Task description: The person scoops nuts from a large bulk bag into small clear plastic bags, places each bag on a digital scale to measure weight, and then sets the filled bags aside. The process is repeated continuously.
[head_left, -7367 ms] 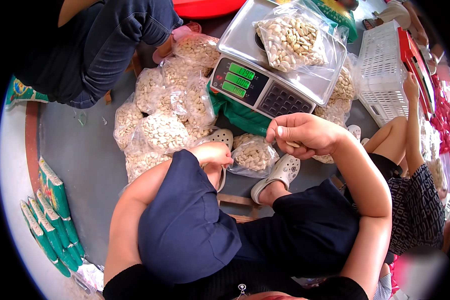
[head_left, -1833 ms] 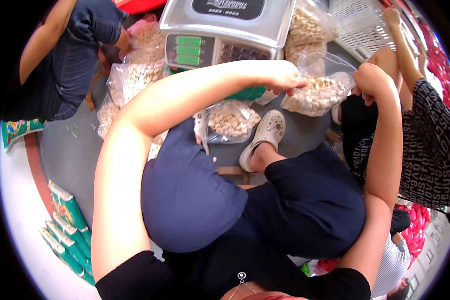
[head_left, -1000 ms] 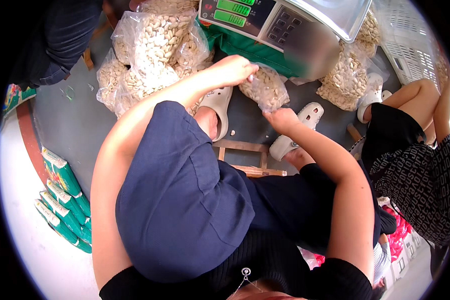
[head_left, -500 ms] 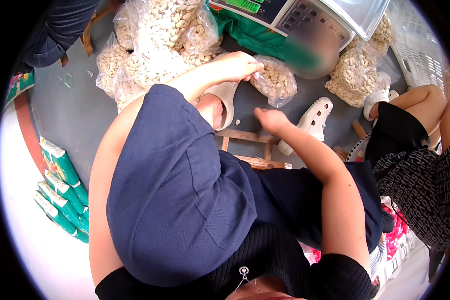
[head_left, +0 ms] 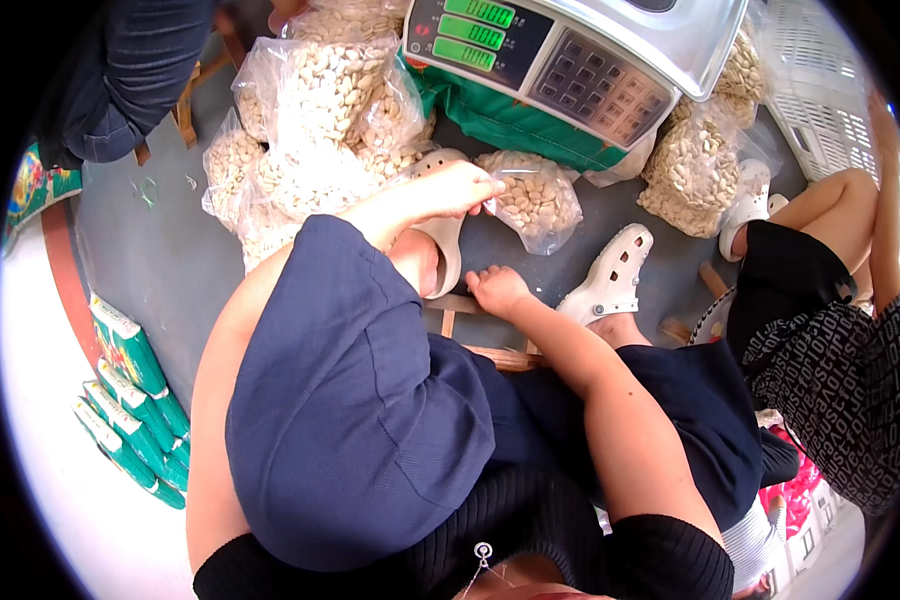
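My left hand (head_left: 458,190) reaches over my bent left leg to a small clear plastic bag (head_left: 538,205) of pale, flat oval seeds. Its fingers are pressed together at the bag's left edge; what they pinch is too small to make out. Lower down, my right hand (head_left: 498,289) is beside the white clog (head_left: 451,245) on my left foot, just above the wooden stool frame (head_left: 450,303). Its fingers curl inward, and their tips hide whatever may be in them. Larger clear bags of the same seeds (head_left: 325,105) are piled beyond my left arm.
A digital scale (head_left: 540,60) with lit green displays stands beyond the small bag, on green packaging. To its right are more bagged seeds (head_left: 692,170) and a white plastic crate (head_left: 820,120). Another person (head_left: 820,350) sits at right. Green packages (head_left: 130,360) are stacked at left.
My right hand has moved left and closer to me, over the spot where a loose pale seed showed on the floor. My left hand stays at the bag. The whole view has shifted slightly.
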### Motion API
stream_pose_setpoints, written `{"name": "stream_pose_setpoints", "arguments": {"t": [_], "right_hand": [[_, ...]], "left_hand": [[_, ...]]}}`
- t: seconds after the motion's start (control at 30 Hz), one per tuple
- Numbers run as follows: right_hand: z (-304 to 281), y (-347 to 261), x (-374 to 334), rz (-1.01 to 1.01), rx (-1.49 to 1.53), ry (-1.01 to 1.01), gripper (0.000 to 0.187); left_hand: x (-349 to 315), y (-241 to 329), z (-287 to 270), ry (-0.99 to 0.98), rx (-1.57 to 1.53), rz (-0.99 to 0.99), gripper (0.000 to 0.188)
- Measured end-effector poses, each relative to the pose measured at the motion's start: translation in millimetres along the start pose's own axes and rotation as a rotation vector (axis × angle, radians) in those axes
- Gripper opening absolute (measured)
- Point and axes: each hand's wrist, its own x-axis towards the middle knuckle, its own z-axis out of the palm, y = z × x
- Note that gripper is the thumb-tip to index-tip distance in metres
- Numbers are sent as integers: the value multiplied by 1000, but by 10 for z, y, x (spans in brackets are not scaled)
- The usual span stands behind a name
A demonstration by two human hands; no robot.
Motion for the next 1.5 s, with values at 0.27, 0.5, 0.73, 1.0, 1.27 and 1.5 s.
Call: {"name": "stream_pose_setpoints", "arguments": {"t": [0.27, 0.5, 0.73, 1.0, 1.27, 1.5], "right_hand": [[167, -170, 195, 252, 111, 132, 32], [118, -186, 178, 170, 104, -26, 29], [78, -130, 74, 265, 200, -190, 26], [-1631, 317, -266, 54, 731, -755, 27], [-1606, 827, 139, 703, 1458, 233, 21], [-1519, 949, -85, 536, 374, 277, 22]], "left_hand": [[35, 11, 103, 20, 37, 9, 42], [62, -162, 125, 8, -3, 76, 43], [219, -260, 145, -37, -9, 29, 43], [7, -122, 53, 12, 377, 219, 32], [-45, 76, 9, -82, 487, 225, 24], [-253, 131, -170, -51, 519, 162, 23]]}}
